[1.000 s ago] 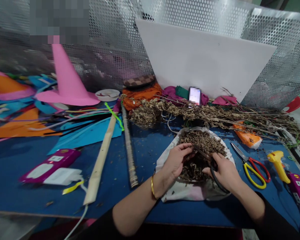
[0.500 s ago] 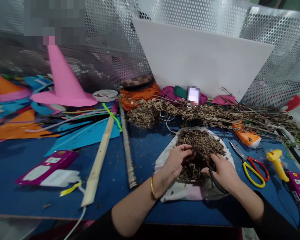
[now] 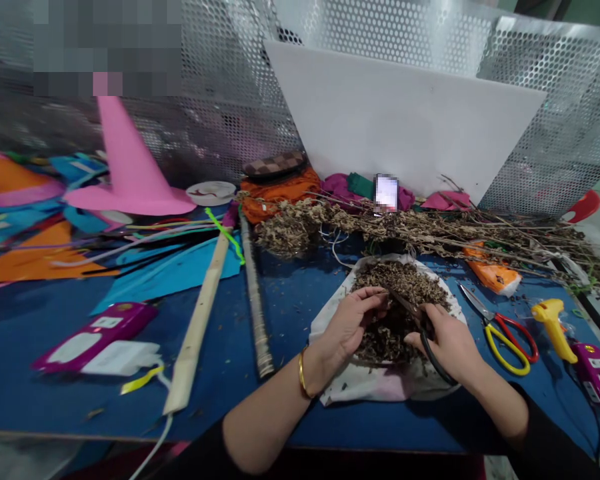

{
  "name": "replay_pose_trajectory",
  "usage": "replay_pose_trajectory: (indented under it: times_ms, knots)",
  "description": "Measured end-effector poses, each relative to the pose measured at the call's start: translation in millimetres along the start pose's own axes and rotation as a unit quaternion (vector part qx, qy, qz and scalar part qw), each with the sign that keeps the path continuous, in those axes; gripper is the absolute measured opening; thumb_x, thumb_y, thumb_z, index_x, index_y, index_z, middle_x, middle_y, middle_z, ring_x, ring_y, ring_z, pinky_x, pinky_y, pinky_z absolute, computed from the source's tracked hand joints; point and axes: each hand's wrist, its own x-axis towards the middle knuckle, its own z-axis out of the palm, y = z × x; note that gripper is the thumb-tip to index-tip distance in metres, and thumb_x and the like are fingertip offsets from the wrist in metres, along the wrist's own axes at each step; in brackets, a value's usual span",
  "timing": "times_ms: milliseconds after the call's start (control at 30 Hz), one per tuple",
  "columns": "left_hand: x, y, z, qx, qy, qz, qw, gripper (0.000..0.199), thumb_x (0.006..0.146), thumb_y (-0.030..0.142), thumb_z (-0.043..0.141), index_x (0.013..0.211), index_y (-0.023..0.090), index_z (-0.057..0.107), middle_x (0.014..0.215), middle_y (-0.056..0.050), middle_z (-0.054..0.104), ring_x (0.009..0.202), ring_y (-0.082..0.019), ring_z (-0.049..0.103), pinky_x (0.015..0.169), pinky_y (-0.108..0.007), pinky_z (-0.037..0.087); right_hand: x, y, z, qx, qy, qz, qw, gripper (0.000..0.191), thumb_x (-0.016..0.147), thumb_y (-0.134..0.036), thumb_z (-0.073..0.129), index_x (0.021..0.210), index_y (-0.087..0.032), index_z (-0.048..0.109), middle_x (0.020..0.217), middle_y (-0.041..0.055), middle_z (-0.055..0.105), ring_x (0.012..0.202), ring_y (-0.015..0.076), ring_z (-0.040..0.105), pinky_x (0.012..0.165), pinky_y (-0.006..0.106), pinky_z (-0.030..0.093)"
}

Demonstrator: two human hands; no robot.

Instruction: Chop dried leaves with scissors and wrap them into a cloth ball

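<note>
Black-handled scissors (image 3: 436, 357) are in my right hand (image 3: 450, 343), its fingers wrapped round the handles, the blades pointing up and left. My left hand (image 3: 353, 320) is pinched beside the blade tips; what it holds is too small to make out. Below both hands lies a heap of dry brown plant bits (image 3: 405, 283) on a white cloth (image 3: 375, 387). Part of the heap is hidden by my hands.
Dried stems (image 3: 430, 230) lie behind the cloth. Yellow-and-red scissors (image 3: 503, 333), a yellow glue gun (image 3: 555, 327) and a purple device (image 3: 597, 373) are at right. Left are two sticks (image 3: 200, 320), a pink hat (image 3: 127, 167) and another purple device (image 3: 100, 333).
The scissor blades have shifted slightly and look more parted from my left fingertips. Both hands stay almost in the same place over the heap.
</note>
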Motion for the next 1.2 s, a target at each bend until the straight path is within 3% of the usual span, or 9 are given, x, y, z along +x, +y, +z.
replay_pose_trajectory:
  times_ms: [233,400,600,833,1200]
  knots:
    - [4,0,-3.3,-0.068,0.043,-0.015,0.997,0.024,0.059,0.01,0.075,0.081,0.014,0.067,0.072,0.001,0.066,0.058,-0.008,0.059,0.05,-0.017,0.046,-1,-4,-4,-0.026,-0.018,0.001,1.0,0.047,0.08,-0.051,0.06,0.115,-0.021,0.05,0.105,0.007,0.059,0.086,0.021,0.06,0.067,0.027,0.034]
    - [3,-1,-1.7,-0.086,0.02,-0.029,0.996,0.021,0.062,0.0,0.07,0.077,0.015,0.067,0.076,0.001,0.066,0.065,-0.008,0.06,0.06,-0.017,0.051,0,-3,1,-0.045,-0.002,0.002,0.999,0.05,0.082,-0.055,0.055,0.118,-0.02,0.048,0.109,0.009,0.058,0.087,0.0226,0.061,0.067,0.028,0.035]
    - [0,-1,-1.7,-0.084,0.003,-0.039,0.996,0.017,0.068,0.005,0.069,0.081,0.016,0.069,0.086,-0.002,0.068,0.074,-0.011,0.062,0.07,-0.021,0.054,1,0,3,-0.058,0.007,0.002,0.998,0.049,0.084,-0.057,0.051,0.117,-0.02,0.048,0.106,0.0083,0.059,0.083,0.0221,0.062,0.065,0.028,0.034]
    - [-1,-2,0.5,-0.036,0.006,-0.016,0.999,0.018,0.061,0.005,0.069,0.076,0.014,0.067,0.074,-0.001,0.066,0.063,-0.01,0.061,0.059,-0.019,0.051,1,-1,4,-0.054,0.008,-0.011,0.998,0.041,0.085,-0.056,0.051,0.106,-0.021,0.052,0.098,0.0064,0.061,0.077,0.0193,0.06,0.06,0.026,0.03]
    - [-1,-3,-0.8,-0.038,0.014,0.004,0.999,0.017,0.059,0.01,0.072,0.073,0.013,0.063,0.068,0.0,0.064,0.059,-0.011,0.062,0.058,-0.021,0.052,0,2,4,-0.019,0.002,-0.034,0.999,0.031,0.087,-0.051,0.053,0.091,-0.02,0.055,0.087,0.0038,0.06,0.075,0.0169,0.057,0.062,0.024,0.031]
